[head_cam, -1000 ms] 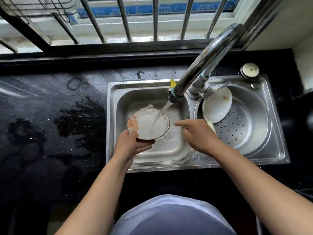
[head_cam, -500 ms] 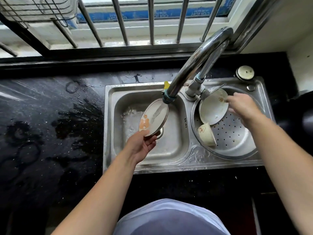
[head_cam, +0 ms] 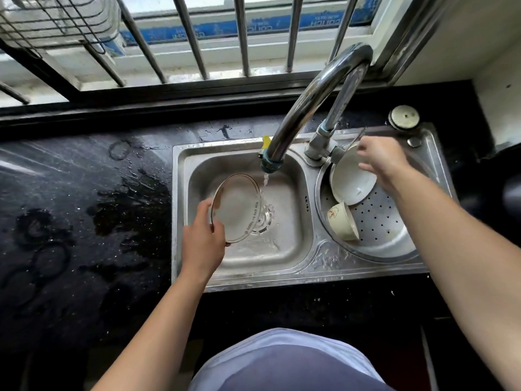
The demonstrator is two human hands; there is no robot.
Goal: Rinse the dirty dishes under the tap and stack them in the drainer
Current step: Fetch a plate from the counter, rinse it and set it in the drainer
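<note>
Head view: left hand (head_cam: 203, 244) is gripping the now-tilted plate (head_cam: 236, 208), draining rinse water; right hand (head_cam: 383, 160), open, has moved onto the bowl (head_cam: 351, 182).

A wire rack (head_cam: 53, 21) at top left is blurred and cut off by the frame. The right hand (head_cam: 384, 160) covers the far rim of a white bowl (head_cam: 351, 180). Lettering on the plate (head_cam: 238, 207) is perhaps too small to read.

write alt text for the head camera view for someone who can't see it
A person's left hand tilts a plate under water running from the tap into a steel sink, while the right hand reaches over a white bowl leaning in the perforated drainer above a small cup.
</note>
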